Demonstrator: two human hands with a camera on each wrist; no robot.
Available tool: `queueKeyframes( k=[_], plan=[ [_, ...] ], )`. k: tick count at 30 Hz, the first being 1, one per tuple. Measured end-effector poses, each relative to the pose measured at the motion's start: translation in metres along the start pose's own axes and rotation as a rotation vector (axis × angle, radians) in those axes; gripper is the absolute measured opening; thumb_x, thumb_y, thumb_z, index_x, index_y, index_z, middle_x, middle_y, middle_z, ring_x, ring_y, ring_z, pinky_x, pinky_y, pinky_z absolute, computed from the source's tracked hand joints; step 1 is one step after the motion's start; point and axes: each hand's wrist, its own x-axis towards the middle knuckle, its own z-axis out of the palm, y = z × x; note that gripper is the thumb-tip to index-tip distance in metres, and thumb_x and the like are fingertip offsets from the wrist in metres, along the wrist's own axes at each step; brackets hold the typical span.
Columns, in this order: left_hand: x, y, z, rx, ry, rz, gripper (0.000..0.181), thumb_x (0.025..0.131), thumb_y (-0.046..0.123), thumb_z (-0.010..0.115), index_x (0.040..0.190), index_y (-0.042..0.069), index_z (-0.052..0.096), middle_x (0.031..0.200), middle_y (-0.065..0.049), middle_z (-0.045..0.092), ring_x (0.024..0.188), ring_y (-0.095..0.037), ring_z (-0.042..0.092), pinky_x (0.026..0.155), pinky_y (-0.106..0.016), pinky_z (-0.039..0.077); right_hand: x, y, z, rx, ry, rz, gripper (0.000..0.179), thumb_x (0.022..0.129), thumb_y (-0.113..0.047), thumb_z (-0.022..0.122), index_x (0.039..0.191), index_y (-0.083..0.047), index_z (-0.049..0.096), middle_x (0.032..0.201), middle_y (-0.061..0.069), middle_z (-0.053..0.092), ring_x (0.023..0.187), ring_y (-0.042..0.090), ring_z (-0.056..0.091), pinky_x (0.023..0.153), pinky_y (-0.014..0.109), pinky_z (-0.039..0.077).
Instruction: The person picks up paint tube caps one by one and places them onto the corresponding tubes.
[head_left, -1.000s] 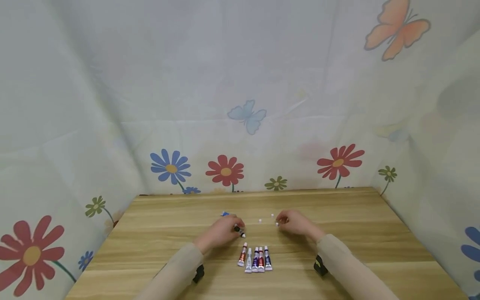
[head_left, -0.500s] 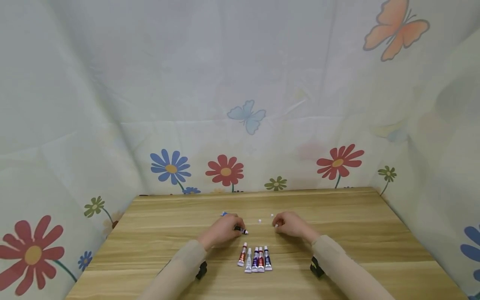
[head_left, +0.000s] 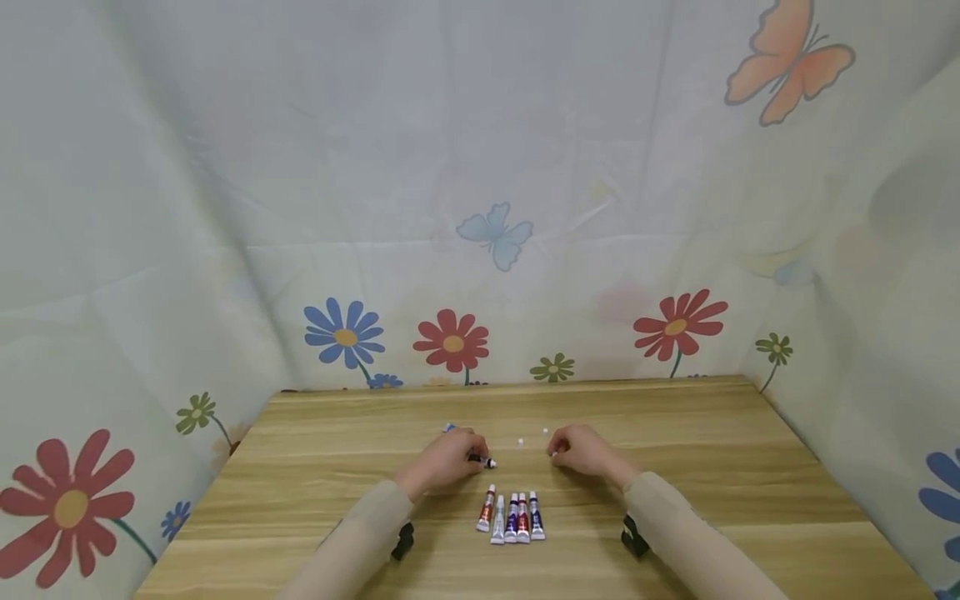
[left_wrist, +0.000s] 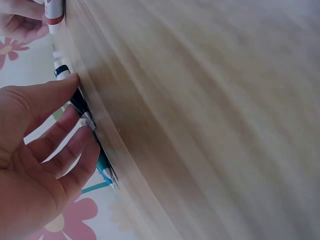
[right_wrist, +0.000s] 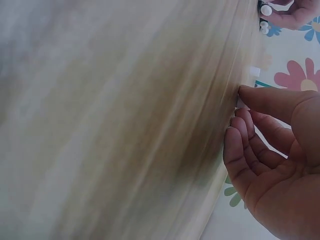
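My left hand holds a black-banded paint tube low at the table, its white end pointing right. In the left wrist view the thumb presses this tube and the fingers bend around its far side. Behind that hand a blue tube shows in part. With thumb and fingertips, my right hand pinches a small white cap at the tabletop, mostly hidden by the fingers. Two more small white pieces, one nearer and one farther, lie between the hands.
In front of the hands several paint tubes lie in a row, among them an orange-red tube, a silvery tube and a dark blue tube. The wooden table ends at a flower-printed cloth behind.
The left hand has turned the black-banded tube from slanting toward me to nearly level. The right hand has moved slightly left and closed its fingertips over the nearest white cap.
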Motion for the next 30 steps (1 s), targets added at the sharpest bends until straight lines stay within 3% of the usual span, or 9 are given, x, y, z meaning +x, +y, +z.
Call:
queueKeyframes(
  k=[7,19,23,30],
  plan=[
    [-0.013,-0.001,-0.003,0.047,-0.001,0.043,0.01,0.083,0.014,0.07,0.091,0.013,0.064,0.086,0.005,0.06,0.081,-0.01,0.054,0.074,-0.029,0.046,-0.007,-0.001,0.0,-0.007,-0.008,0.038,0.005,0.08,-0.004,0.069,0.081,-0.006,0.064,0.07,-0.003,0.055,0.066,0.012,0.05,0.064,0.03,0.044],
    [-0.051,-0.017,-0.017,0.115,0.002,0.06,0.013,0.084,0.012,0.069,0.091,0.013,0.058,0.084,0.004,0.055,0.08,-0.012,0.05,0.071,-0.034,0.044,-0.015,-0.005,-0.006,-0.05,0.055,0.013,0.007,0.082,-0.007,0.068,0.084,-0.003,0.063,0.072,-0.001,0.057,0.066,0.011,0.051,0.065,0.03,0.045],
    [-0.07,-0.024,-0.019,0.124,-0.014,0.061,0.014,0.085,0.016,0.069,0.093,0.016,0.057,0.086,0.006,0.054,0.08,-0.011,0.051,0.071,-0.032,0.045,-0.017,-0.001,-0.006,-0.049,0.061,0.007,0.006,0.083,-0.008,0.068,0.083,-0.004,0.063,0.071,-0.003,0.056,0.066,0.01,0.051,0.063,0.028,0.044],
    [-0.101,-0.036,-0.043,0.084,0.037,0.087,0.016,0.083,0.011,0.07,0.089,0.014,0.056,0.083,0.003,0.053,0.075,-0.015,0.051,0.066,-0.033,0.043,-0.018,0.007,-0.009,-0.017,0.102,-0.012,0.006,0.082,-0.007,0.068,0.083,-0.005,0.063,0.072,-0.002,0.057,0.067,0.01,0.051,0.063,0.028,0.044]
  ],
)
